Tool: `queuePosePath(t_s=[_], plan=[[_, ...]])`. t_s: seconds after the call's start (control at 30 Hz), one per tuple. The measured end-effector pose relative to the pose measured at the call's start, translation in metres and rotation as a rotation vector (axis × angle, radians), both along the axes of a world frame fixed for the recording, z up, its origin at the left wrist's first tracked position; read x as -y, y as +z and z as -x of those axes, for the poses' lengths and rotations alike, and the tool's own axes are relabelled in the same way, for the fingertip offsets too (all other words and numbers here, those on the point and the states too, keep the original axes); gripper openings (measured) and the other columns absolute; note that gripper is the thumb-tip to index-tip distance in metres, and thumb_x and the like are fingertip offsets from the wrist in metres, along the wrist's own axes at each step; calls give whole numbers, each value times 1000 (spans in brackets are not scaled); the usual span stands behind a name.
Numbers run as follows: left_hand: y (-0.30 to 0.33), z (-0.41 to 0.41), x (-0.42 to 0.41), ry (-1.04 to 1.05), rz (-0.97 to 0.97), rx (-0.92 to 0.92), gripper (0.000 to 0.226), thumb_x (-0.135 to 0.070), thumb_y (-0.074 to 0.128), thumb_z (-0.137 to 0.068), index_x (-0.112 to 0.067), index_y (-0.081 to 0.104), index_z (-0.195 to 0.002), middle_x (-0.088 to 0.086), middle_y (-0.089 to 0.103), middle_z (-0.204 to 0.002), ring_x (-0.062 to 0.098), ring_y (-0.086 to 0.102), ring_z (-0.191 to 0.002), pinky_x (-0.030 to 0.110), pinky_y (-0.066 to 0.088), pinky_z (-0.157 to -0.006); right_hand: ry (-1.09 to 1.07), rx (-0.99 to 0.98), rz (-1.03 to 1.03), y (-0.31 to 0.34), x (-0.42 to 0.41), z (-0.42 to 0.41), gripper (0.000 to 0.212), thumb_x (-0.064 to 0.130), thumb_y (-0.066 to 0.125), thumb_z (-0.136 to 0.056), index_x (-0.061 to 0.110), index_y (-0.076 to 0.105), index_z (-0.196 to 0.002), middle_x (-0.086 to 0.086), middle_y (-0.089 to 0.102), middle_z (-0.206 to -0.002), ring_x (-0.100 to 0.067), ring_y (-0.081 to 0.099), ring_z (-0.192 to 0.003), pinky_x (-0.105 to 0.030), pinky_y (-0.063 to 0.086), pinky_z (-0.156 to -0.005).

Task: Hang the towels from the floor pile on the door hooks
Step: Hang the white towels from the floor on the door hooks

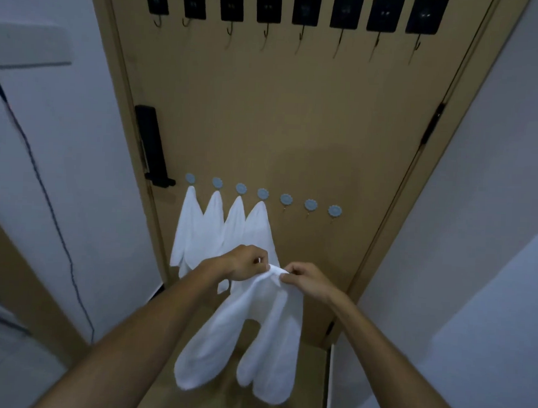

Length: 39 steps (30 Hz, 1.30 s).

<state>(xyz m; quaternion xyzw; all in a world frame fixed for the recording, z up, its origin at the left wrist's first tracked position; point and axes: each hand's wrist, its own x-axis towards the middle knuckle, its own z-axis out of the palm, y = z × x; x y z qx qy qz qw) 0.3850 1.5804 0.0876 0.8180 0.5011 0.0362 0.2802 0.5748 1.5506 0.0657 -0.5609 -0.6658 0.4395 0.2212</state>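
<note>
Against the lower half of the brown door (296, 112), a white towel (255, 342) is held up in both hands. Its top is bunched to a small peak between the hands, and the exact fold there is hidden by the fingers, so a loop cannot be made out. The left hand (246, 263) is curled, with thumb and fingertips pinching the peak from the left; the right hand (307, 279) pinches the same peak from the right, its fingers bent round the cloth. From that grip the towel hangs straight down, its long axis vertical, splitting into two rounded lobes whose ends lie well below the hands and near the bottom of the frame.

Behind the left hand, four hung towels (217, 232) are seen on the leftmost round blue hooks (240, 188); their lower corners are partly covered by the left wrist and the held towel. Three bare blue hooks (311, 204) follow to the right, just above the right hand. A row of black hooks (307, 8) runs along the top, its plates cut off by the frame edge. The black door handle (151, 146) is dim and blurred. The floor pile is out of view.
</note>
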Motion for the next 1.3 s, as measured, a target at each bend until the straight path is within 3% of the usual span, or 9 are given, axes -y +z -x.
queuePosePath(t_s=[0.2, 0.5, 0.67, 0.8, 0.9, 1.03, 1.17, 1.3], plan=[[-9, -25, -53, -26, 5, 4, 10, -20, 48, -96, -19, 55, -88, 1, 53, -91, 17, 48, -82, 27, 40, -70, -49, 32, -41, -9, -48, -30, 11, 9, 53, -91, 9, 62, -85, -5, 57, -86, -13, 50, -79, -21, 38, -67], [-29, -70, -131, -11, 12, 69, 13, -23, 43, -99, -18, 53, -92, 8, 60, -93, 20, 53, -83, 31, 45, -77, -228, 117, -114, -18, -118, -63, 13, 12, 55, -91, 9, 64, -83, -3, 57, -84, -12, 49, -72, -18, 37, -60], [-45, -94, -192, -68, 54, 129, 14, -21, 41, -98, -19, 49, -87, 6, 57, -89, 20, 49, -81, 31, 41, -71, -335, 95, -65, -30, -166, -82, 16, 9, 52, -93, 7, 60, -79, -7, 56, -70, -12, 51, -56, -25, 41, -57], [-64, -107, -249, -112, 68, 140, 12, -21, 41, -98, -20, 50, -89, 5, 57, -92, 21, 53, -85, 34, 45, -75, -411, 104, -35, -44, -210, -87, 23, 7, 49, -95, 11, 54, -72, -1, 53, -61, 2, 51, -38, -12, 39, -42], [-79, -101, -287, -157, 34, 131, 12, -16, 43, -97, -12, 54, -95, 12, 59, -99, 25, 53, -90, 32, 41, -78, -417, 181, -34, -61, -247, -79, 31, 10, 49, -94, 18, 45, -64, 3, 49, -56, -3, 49, -42, -15, 37, -41], [-97, -68, -332, -249, 24, 218, 17, -13, 38, -75, -14, 45, -90, 11, 53, -87, 24, 49, -81, 32, 37, -71, -398, 284, -54, -84, -297, -53, 33, 7, 51, -89, 20, 38, -61, 6, 45, -55, -18, 49, -60, -29, 39, -58], [-119, -35, -369, -221, -7, 205, 19, -3, 42, -79, -3, 58, -89, 3, 53, -87, 21, 51, -84, 13, 32, -71, -440, 247, -115, -95, -333, -22, 36, 1, 51, -85, 30, 37, -69, 12, 47, -64, -14, 49, -69, -26, 36, -65], [-151, -20, -398, -230, -208, 202, 30, -13, 43, -73, -12, 69, -87, 5, 70, -90, 14, 58, -87, 12, 36, -83, -457, 254, -183, -104, -355, -8, 22, -4, 48, -80, 17, 49, -74, 1, 57, -74, -19, 55, -74, -30, 38, -64]])
